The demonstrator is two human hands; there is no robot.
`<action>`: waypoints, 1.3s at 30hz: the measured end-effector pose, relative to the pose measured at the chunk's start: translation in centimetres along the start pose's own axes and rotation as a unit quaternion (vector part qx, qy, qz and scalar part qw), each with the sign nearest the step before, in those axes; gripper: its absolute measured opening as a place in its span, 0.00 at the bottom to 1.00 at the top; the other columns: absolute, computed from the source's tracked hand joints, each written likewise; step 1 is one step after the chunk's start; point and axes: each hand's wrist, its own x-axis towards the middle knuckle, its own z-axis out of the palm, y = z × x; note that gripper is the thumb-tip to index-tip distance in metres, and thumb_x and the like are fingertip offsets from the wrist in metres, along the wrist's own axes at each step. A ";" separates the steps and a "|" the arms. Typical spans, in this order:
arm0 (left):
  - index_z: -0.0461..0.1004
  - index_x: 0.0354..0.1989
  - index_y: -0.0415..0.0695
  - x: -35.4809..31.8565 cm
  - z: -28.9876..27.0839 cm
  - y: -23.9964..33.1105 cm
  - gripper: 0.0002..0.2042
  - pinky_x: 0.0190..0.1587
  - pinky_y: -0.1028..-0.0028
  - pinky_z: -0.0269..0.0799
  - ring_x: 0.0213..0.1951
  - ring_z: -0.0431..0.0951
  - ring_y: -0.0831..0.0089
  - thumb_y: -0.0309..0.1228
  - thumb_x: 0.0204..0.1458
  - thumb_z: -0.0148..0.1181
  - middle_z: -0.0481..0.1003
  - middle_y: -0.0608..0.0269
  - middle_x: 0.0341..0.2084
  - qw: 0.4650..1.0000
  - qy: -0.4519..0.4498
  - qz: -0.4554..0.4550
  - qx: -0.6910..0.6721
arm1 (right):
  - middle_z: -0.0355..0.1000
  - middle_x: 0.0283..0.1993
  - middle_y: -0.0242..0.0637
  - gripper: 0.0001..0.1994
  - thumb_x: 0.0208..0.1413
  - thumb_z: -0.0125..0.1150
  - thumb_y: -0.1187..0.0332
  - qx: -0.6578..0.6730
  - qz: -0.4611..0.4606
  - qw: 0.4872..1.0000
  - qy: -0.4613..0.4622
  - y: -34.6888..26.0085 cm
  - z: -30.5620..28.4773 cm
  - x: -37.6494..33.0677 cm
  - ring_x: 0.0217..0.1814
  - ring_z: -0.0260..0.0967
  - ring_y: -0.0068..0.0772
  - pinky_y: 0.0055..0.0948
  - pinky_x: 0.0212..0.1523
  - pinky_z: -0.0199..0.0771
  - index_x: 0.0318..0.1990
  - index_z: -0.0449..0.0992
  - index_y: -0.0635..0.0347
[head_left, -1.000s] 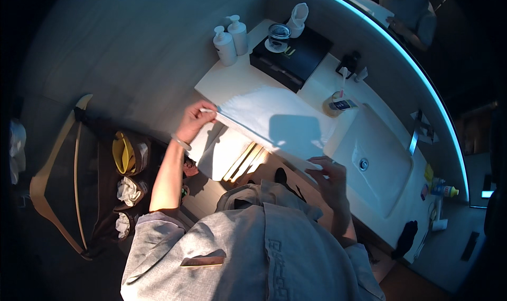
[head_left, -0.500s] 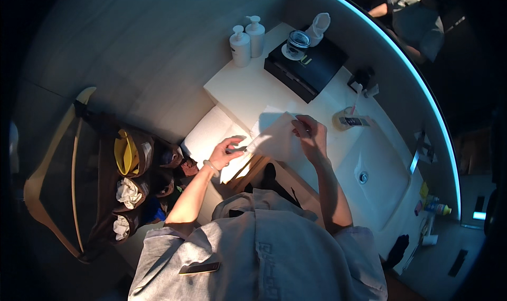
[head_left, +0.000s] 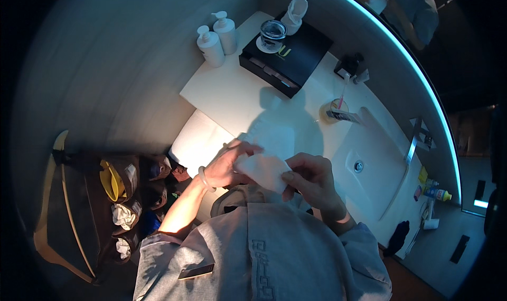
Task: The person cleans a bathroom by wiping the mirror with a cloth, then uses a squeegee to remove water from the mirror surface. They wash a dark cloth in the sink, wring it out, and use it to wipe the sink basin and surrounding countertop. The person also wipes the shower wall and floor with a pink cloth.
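Note:
A thin white sheet point(head_left: 268, 175), soft like a tissue or wipe, is held folded and bunched in front of my chest. My left hand point(head_left: 226, 166), with a pale bangle at the wrist, grips its left end; the fingertips are partly hidden behind it. At the right end my right hand point(head_left: 316, 182) pinches the edge between thumb and fingers. Behind the hands, another white sheet or cloth point(head_left: 272, 138) lies on the pale counter point(head_left: 211, 92), in shadow.
Two white pump bottles point(head_left: 210, 46) stand by the wall. A black box point(head_left: 288, 58) carries a glass jar point(head_left: 272, 33) and a white rolled item point(head_left: 294, 15). To the right are a cup point(head_left: 332, 111), sink point(head_left: 362, 164) and faucet point(head_left: 415, 142). A hanging organizer point(head_left: 113, 211) is at left.
The sheet was spread out farther forward; now it is folded smaller and nearer my chest. My hands have come closer together, and the view has shifted slightly.

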 end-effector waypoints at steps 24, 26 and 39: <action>0.80 0.31 0.43 -2.0 -11.1 -4.2 0.06 0.48 0.69 0.67 0.43 0.74 0.66 0.23 0.42 0.68 0.77 0.62 0.35 0.968 0.155 0.014 0.199 | 0.75 0.31 0.41 0.06 0.50 0.63 0.80 -0.198 -0.245 0.939 0.135 4.1 -1.8 -4.5 0.30 0.76 0.30 0.22 0.30 0.77 0.36 0.77 0.67; 0.81 0.31 0.44 -3.2 -10.2 -9.1 0.07 0.48 0.69 0.68 0.45 0.74 0.64 0.21 0.42 0.68 0.75 0.61 0.39 0.968 0.153 -0.042 0.192 | 0.75 0.30 0.39 0.05 0.52 0.63 0.79 -0.155 -0.147 0.965 0.153 7.5 -1.1 -3.1 0.31 0.77 0.28 0.20 0.32 0.76 0.37 0.76 0.68; 0.78 0.31 0.40 -7.7 -7.8 -18.8 0.06 0.35 0.80 0.68 0.30 0.72 0.82 0.27 0.48 0.67 0.75 0.70 0.27 0.933 0.198 -0.291 -0.078 | 0.77 0.34 0.42 0.11 0.58 0.55 0.74 -0.288 -0.101 0.907 0.290 13.8 -5.6 19.7 0.33 0.76 0.27 0.24 0.37 0.75 0.46 0.74 0.70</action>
